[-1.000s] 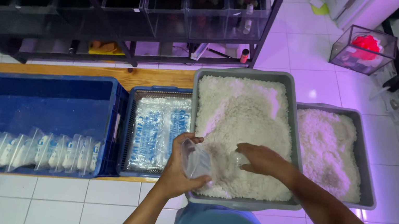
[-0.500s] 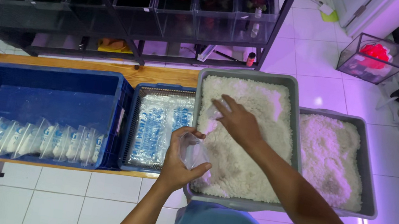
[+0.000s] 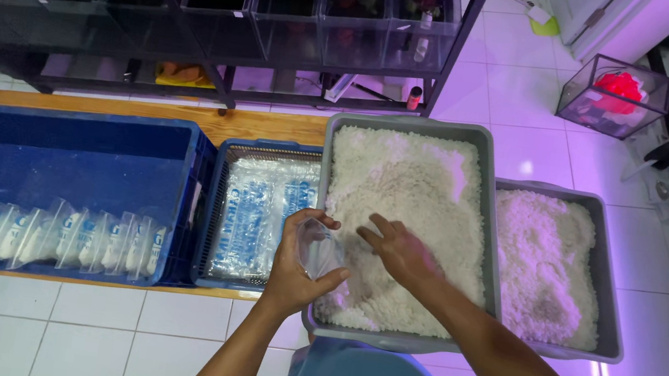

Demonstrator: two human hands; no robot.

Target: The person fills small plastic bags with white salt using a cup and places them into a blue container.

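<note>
Pinching a small clear plastic bag by its rim, the left hand keeps its grip curled around the bag's mouth at the near left corner of the big grey tub, thumb and fingers pressed on the film so the opening faces the grains. The right hand lies just beside it, palm down and fingers loosely spread on the white granular heap that fills the tub; its grip holds nothing that can be made out, and the fingertips point toward the bag. The bag itself hangs over the tub's near left part, touching or nearly touching the grains; which cannot be told. To the right, edge to edge with the first tub, a second grey tub holds more of the same white grains. To the left of the hands stands a small blue crate with a stack of flat empty clear bags, and beyond that a large blue crate with a row of filled bags standing upright along its near wall. The crates rest on a wooden counter. Behind runs a dark metal shelf with glass tanks, and a glass box with something red stands on the white tiled floor at the far right.
</note>
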